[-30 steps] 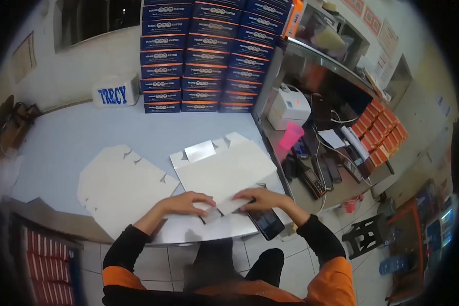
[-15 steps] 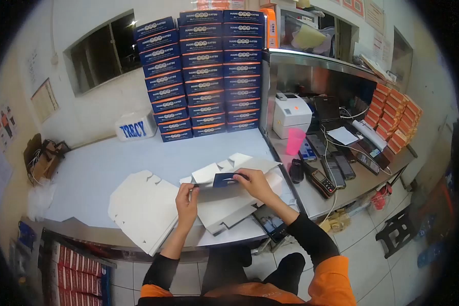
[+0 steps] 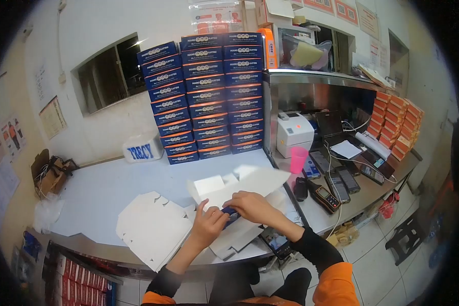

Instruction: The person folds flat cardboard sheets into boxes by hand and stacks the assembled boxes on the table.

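Both hands are closed on a partly folded cardboard box (image 3: 239, 183), white inside with a dark blue outer panel (image 3: 232, 215) between the fingers. My left hand (image 3: 209, 224) grips the near edge of that blue panel. Just to its right, my right hand (image 3: 249, 206) pinches the panel's other end, knuckles up. The box's white flaps stand raised beyond my hands, a little blurred. To the left lies a stack of flat white box blanks (image 3: 153, 227) with small cut notches. More white cardboard lies beneath the held box at the table's front edge.
Tall stacks of folded blue boxes (image 3: 206, 97) stand at the back of the table. A white bundle with blue lettering (image 3: 144, 148) sits beside them. On the right counter are a white printer (image 3: 295, 133), a pink cup (image 3: 298, 159), several phones and orange boxes (image 3: 395, 125).
My hands have come closer together and lower, folding the blue panel inward. The far white flap has swung up. The camera view has shifted slightly upward.
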Motion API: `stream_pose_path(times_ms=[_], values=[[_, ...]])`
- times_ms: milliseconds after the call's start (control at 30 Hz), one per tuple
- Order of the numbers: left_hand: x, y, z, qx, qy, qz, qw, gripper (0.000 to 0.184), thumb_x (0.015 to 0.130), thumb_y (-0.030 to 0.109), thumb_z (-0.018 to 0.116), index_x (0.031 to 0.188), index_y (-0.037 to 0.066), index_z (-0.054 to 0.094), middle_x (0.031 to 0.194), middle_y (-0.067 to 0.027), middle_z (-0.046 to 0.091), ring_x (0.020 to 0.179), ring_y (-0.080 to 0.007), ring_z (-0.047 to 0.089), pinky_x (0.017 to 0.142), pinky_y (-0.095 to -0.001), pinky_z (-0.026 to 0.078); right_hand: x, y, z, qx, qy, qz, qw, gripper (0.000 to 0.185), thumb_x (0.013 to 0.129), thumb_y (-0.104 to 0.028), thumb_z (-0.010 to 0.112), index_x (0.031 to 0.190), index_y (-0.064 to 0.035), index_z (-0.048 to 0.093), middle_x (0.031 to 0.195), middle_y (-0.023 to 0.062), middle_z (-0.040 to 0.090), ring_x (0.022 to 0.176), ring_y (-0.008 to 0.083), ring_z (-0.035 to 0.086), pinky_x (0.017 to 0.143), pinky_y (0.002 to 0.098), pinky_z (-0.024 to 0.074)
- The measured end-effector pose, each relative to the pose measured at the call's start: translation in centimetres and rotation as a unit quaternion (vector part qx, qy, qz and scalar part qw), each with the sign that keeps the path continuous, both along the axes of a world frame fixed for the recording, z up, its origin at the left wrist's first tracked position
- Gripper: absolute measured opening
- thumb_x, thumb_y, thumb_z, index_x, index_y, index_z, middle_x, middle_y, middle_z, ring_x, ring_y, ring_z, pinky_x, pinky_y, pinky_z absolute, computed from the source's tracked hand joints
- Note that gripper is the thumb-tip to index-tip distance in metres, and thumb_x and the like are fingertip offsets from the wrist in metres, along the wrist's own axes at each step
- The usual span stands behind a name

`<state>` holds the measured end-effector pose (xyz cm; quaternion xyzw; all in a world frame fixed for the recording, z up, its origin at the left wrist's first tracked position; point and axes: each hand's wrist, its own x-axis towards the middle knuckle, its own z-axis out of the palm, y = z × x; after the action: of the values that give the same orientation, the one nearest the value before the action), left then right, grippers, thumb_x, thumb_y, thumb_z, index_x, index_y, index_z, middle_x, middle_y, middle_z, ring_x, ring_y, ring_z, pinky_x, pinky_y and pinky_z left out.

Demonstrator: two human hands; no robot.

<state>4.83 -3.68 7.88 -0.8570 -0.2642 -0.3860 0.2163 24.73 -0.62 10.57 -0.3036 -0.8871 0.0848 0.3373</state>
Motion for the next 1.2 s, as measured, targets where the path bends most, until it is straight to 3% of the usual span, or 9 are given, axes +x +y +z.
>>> stream_pose_path(times_ms=[100,200,333,400,467,667,833,1033,1200], values=[[-0.3,-1.1,1.4,0.005,-0.119,0.118,0.986,0.018,0.067,0.008,0.074,0.081,0.011,0.062,0.074,-0.0018,0.053,0.08,-0.0212,0.054,0.095,-0.0514,0.036,-0.1,-1.0,1.9,0.04,-0.037,-0.018,0.998,0.019,0.082,-0.01,0.057,0.099,-0.0068,0.066,0.085,0.0133,0.062,0.081,0.0326,0.06,0.071,0.0405,0.0476],[-1.0,-1.8,2.8,0.008,-0.125,0.117,0.985,0.018,0.067,0.009,0.075,0.081,0.011,0.063,0.074,-0.002,0.053,0.08,-0.0212,0.054,0.094,-0.0515,0.036,-0.4,-1.3,1.8,0.014,-0.025,-0.002,1.0,0.019,0.081,-0.01,0.056,0.097,-0.0083,0.066,0.087,0.0138,0.063,0.081,0.033,0.06,0.071,0.0428,0.0476],[-1.7,-1.6,0.7,-0.15,-0.062,-0.055,0.985,0.015,0.07,0.009,0.074,0.081,0.009,0.064,0.074,-0.002,0.055,0.08,-0.0209,0.054,0.095,-0.0503,0.035,-0.6,-1.6,1.0,-0.029,-0.114,0.041,0.992,0.019,0.082,-0.013,0.056,0.097,-0.0072,0.067,0.084,0.015,0.063,0.083,0.0324,0.061,0.07,0.0428,0.0477],[-2.2,-2.3,0.9,-0.121,-0.08,-0.011,0.989,0.015,0.07,0.009,0.073,0.082,0.008,0.064,0.074,-0.0033,0.054,0.079,-0.0214,0.054,0.095,-0.0491,0.035,-0.5,-1.0,0.2,-0.014,-0.087,0.051,0.995,0.019,0.083,-0.014,0.056,0.097,-0.0074,0.067,0.083,0.0155,0.064,0.082,0.0329,0.061,0.071,0.0422,0.0474],[-2.8,-2.6,1.1,-0.043,-0.166,0.145,0.974,0.014,0.071,0.009,0.073,0.081,0.008,0.064,0.072,-0.004,0.053,0.08,-0.0211,0.054,0.095,-0.0479,0.035,-0.5,-0.9,0.7,-0.037,-0.091,0.029,0.995,0.022,0.085,-0.012,0.055,0.103,-0.0081,0.066,0.085,0.0111,0.063,0.085,0.0306,0.059,0.074,0.0402,0.0469],[-1.1,-3.9,1.1,-0.107,-0.033,0.018,0.994,0.013,0.071,0.007,0.07,0.079,0.008,0.06,0.074,-0.0059,0.051,0.079,-0.0244,0.053,0.098,-0.0493,0.033,-1.7,-1.7,1.5,0.006,-0.132,0.086,0.987,0.022,0.084,-0.011,0.054,0.103,-0.0076,0.066,0.085,0.0115,0.063,0.085,0.0299,0.058,0.074,0.0397,0.0471],[-1.7,-4.4,1.8,-0.055,-0.188,0.194,0.961,0.014,0.07,0.006,0.07,0.08,0.007,0.06,0.075,-0.0068,0.05,0.081,-0.0256,0.053,0.098,-0.0505,0.033,-1.6,-1.7,1.8,-0.01,-0.093,0.029,0.995,0.021,0.082,-0.01,0.055,0.099,-0.0079,0.067,0.083,0.0116,0.063,0.085,0.0298,0.058,0.074,0.0397,0.0473],[-0.9,-4.2,1.2,-0.123,-0.078,0.036,0.989,0.015,0.07,0.002,0.07,0.078,0.005,0.058,0.075,-0.0081,0.05,0.08,-0.0273,0.052,0.087,-0.0448,0.04,-1.4,-1.4,0.7,0.015,-0.105,0.08,0.991,0.023,0.08,-0.009,0.055,0.099,-0.0071,0.066,0.083,0.0094,0.062,0.084,0.0288,0.057,0.074,0.0389,0.0466],[-2.2,-3.3,1.3,-0.197,-0.156,0.03,0.967,0.015,0.069,0.002,0.07,0.077,0.003,0.058,0.082,-0.009,0.054,0.079,-0.0288,0.051,0.072,-0.04,0.039,-1.3,-1.4,1.0,0.028,-0.098,0.064,0.993,0.024,0.079,-0.007,0.056,0.1,-0.0078,0.066,0.082,0.0081,0.062,0.083,0.0273,0.057,0.075,0.0384,0.0462]])
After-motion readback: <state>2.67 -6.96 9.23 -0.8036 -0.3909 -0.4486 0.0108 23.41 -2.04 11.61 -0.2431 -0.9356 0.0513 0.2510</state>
